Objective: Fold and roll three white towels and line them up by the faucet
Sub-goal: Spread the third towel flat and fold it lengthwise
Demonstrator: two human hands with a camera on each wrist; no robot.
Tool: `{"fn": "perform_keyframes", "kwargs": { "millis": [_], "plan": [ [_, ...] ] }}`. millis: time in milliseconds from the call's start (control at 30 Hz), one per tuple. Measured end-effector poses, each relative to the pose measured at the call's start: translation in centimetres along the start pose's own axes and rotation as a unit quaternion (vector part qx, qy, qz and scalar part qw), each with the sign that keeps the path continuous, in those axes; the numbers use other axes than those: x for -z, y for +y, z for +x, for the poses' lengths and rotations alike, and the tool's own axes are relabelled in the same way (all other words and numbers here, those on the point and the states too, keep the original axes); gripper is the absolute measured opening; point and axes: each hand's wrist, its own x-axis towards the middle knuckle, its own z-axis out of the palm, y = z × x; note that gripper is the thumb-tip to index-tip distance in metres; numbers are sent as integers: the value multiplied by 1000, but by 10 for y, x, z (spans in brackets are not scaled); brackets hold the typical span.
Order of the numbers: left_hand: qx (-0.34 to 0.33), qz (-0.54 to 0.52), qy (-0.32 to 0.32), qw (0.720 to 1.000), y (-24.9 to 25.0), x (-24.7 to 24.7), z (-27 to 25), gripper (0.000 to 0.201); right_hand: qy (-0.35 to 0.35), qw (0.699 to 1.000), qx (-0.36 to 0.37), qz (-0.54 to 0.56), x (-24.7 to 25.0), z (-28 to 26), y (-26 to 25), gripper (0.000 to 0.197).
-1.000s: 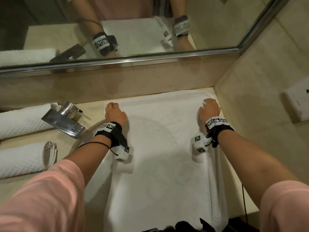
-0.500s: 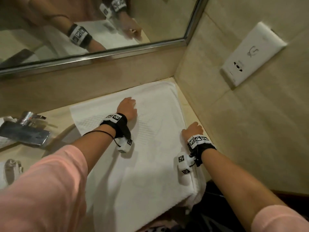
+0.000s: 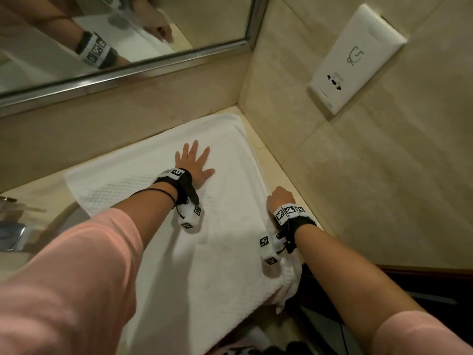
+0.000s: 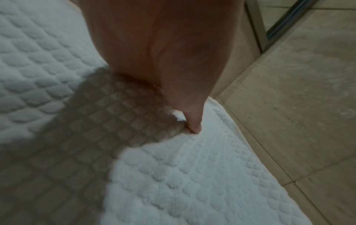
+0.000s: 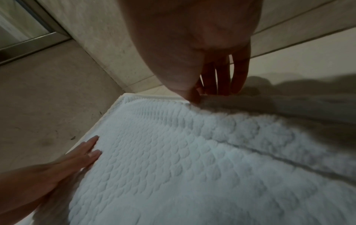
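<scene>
A white waffle-textured towel (image 3: 217, 265) lies spread flat on the beige counter in the corner, its near end hanging over the front edge. My left hand (image 3: 195, 161) rests flat on its far middle with fingers spread; the left wrist view shows the thumb (image 4: 194, 126) pressing the towel (image 4: 192, 182). My right hand (image 3: 280, 197) is at the towel's right edge by the side wall. In the right wrist view its thumb and fingers (image 5: 196, 95) pinch that edge of the towel (image 5: 173, 167). The rolled towels are out of view.
The metal faucet (image 3: 11, 234) shows partly at the far left edge. A mirror (image 3: 128, 34) runs along the back wall. A white socket plate (image 3: 355, 57) sits on the tiled side wall close to the right of the towel. Dark items lie below the counter front.
The view has swung right, away from the faucet and rolled towels. My left hand moved from the far left corner to the towel's middle and flattened out. My right hand slid nearer along the right edge.
</scene>
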Motion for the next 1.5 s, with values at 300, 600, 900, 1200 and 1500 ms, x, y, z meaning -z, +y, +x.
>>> {"fn": "perform_keyframes", "kwargs": {
  "millis": [300, 600, 900, 1200, 1500],
  "plan": [
    [-9, -15, 6, 1000, -4, -8, 1, 74, 152, 988, -12, 35, 5, 21, 5, 33],
    [-5, -14, 20, 1000, -2, -7, -2, 75, 158, 987, 23, 12, 1, 36, -28, 47],
    [29, -10, 34, 999, -18, 5, 5, 108, 60, 964, 257, 22, 24, 97, -127, 49],
    [38, 4, 26, 999, -19, 5, 12, 112, -8, 960, 258, -104, 29, 130, -186, 63],
    [42, 7, 29, 999, -17, 3, 12, 113, 24, 969, 237, -66, 19, 136, -192, 63]
  ]
}}
